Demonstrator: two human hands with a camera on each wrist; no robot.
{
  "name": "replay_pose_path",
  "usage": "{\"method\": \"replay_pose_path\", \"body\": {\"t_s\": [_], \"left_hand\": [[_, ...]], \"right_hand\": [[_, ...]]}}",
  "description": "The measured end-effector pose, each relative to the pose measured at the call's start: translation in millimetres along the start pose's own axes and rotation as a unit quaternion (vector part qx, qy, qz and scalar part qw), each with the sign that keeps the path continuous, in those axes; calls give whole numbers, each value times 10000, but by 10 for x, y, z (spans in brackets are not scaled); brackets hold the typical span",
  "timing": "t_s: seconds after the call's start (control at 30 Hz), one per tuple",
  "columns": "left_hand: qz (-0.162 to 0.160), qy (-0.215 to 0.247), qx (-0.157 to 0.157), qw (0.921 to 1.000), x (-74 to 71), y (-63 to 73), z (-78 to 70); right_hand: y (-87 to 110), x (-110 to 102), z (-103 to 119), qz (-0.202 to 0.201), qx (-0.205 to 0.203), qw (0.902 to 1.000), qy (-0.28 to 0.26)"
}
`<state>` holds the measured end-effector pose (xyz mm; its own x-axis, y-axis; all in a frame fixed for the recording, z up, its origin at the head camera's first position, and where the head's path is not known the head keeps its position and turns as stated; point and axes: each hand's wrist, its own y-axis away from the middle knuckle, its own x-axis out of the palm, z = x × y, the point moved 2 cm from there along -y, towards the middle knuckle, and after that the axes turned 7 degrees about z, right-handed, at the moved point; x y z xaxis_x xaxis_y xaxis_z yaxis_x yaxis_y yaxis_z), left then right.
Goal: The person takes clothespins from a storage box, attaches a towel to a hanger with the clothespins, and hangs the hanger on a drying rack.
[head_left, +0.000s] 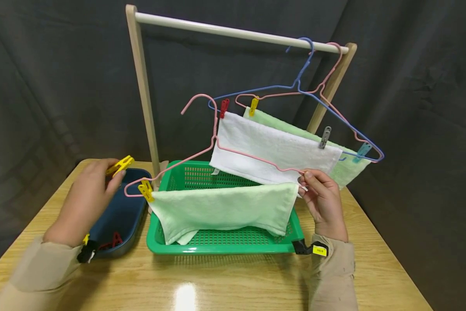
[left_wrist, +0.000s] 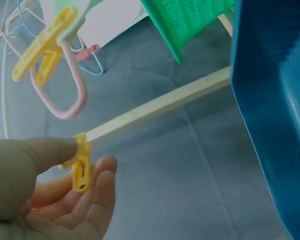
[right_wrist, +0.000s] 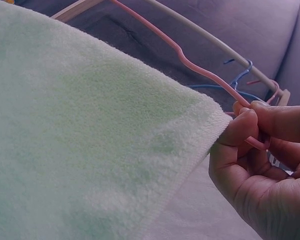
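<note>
My right hand (head_left: pixel 323 201) pinches the right end of a pink hanger (head_left: pixel 248 156), holding it up over the green basket. A pale green towel (head_left: pixel 225 209) drapes over the hanger's lower bar, its right corner close beside my right fingers. At the hanger's left end a yellow clothespin (head_left: pixel 145 191) clips the towel on. Left of that end, my left hand (head_left: pixel 86 196) holds another yellow clothespin (left_wrist: pixel 82 167) between thumb and fingers, apart from the hanger. In the right wrist view the pink wire (right_wrist: pixel 190 65) runs into my right fingertips.
Below the towel stands a green basket (head_left: pixel 225 249). A dark blue bin (head_left: pixel 133 216) with red clothespins (head_left: pixel 117 239) is at the left. Behind, a rack's white rail (head_left: pixel 225 31) carries a blue hanger (head_left: pixel 256 89) with a white towel (head_left: pixel 272 149) and another pink hanger with a green towel (head_left: pixel 346 172).
</note>
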<state>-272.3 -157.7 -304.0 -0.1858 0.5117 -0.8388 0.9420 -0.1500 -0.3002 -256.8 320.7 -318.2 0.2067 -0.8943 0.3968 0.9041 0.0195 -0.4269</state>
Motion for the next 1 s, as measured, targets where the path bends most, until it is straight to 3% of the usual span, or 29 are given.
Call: {"method": "replay_pose_path", "body": {"t_s": [0.17,0.33,0.53,1.0], "left_hand": [[-850,176,370,9955,0,73,-125],[-1206,199,718,9899,20,109,-274],[-1328,116,1146,9844,36,149,-433],[-1070,-25,1490,9830,91,194,-606]], "right_hand": [[-4,3,-2,-83,40,10000,3],[-6,6,-7,-157,45,9999,14],[-11,7,-9,-196,28,9998,46],[-8,20,-11,-351,107,9993,78]]}}
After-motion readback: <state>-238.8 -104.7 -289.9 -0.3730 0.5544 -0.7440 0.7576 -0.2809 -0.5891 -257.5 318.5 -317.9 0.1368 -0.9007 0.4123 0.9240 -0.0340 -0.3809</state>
